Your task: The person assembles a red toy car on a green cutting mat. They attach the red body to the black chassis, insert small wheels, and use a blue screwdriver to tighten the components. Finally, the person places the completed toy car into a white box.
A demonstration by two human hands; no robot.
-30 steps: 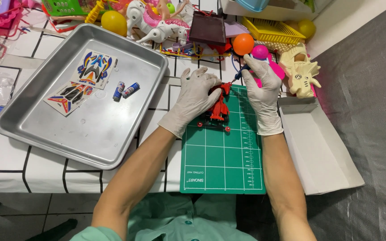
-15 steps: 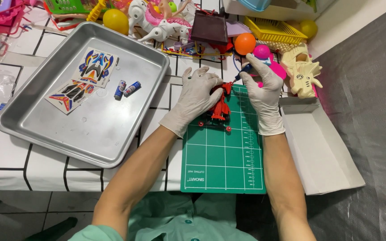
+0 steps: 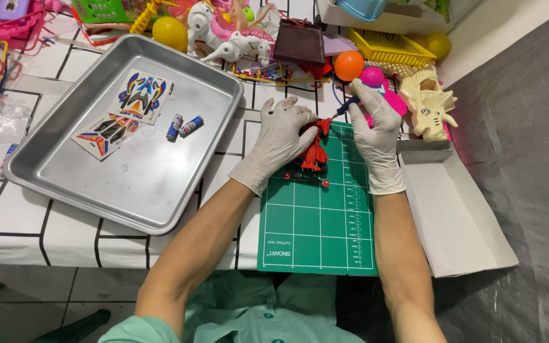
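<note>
Centrally, a small red toy car (image 3: pixel 312 155) is seen lying on the far end of a green cutting mat (image 3: pixel 319 222), its little red wheels showing along the near side. It is pressed down and steadied by the left hand (image 3: pixel 281 143), gloved in white, whose fingers are spread over the car's left side and curled onto its body. A blue-handled screwdriver (image 3: pixel 345 107) is gripped in the gloved right hand (image 3: pixel 376 136), the fingers closed together around the handle, and its tip is directed at the far end of the car; whether the tip sits in a screw cannot be told.

As for progress, the car appears partly taken apart: two printed body shells (image 3: pixel 122 114) and two small batteries (image 3: pixel 182 126) are already laid in the metal tray (image 3: pixel 96 190) to the left of the mat, well apart from the car. The chassis itself is judged to be still in one piece, so further loosening seems to remain.

Just beside the mat on the right, an open white cardboard box (image 3: pixel 452 209) is set. Beyond the hands, an orange ball (image 3: pixel 349 65), a cream dinosaur toy (image 3: pixel 430 105), a white elephant toy (image 3: pixel 230 38) and a yellow basket (image 3: pixel 392 46) are crowded along the far edge of the white gridded tabletop (image 3: pixel 7 216).
</note>
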